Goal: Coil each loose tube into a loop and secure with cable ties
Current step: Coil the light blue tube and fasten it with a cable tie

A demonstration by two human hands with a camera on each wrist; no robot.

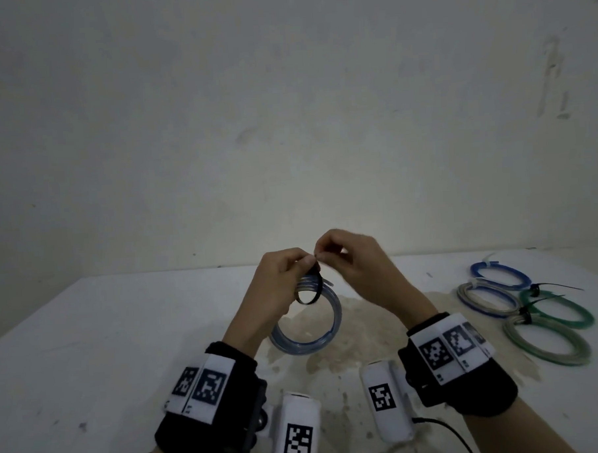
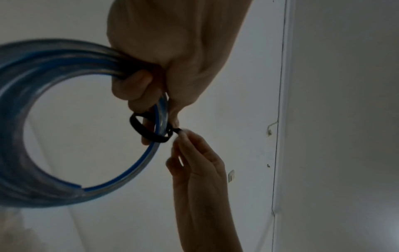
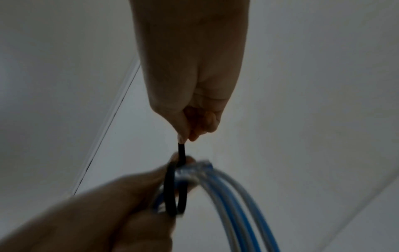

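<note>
Left hand grips the coiled blue tube at its top, fingers curled round the bundled turns, coil held above the table. Right hand pinches the tail of the black cable tie, thumb against forefinger. Tie loop still slack round the bundle. Judgement: pull the tail straight away from the tie's head, keeping the turns bunched. Coil hangs roughly upright; tail points away from it toward the right hand.

The head camera looks down from behind both hands. Each wrist camera looks up along its own hand, very close. All share the black cable tie.
</note>
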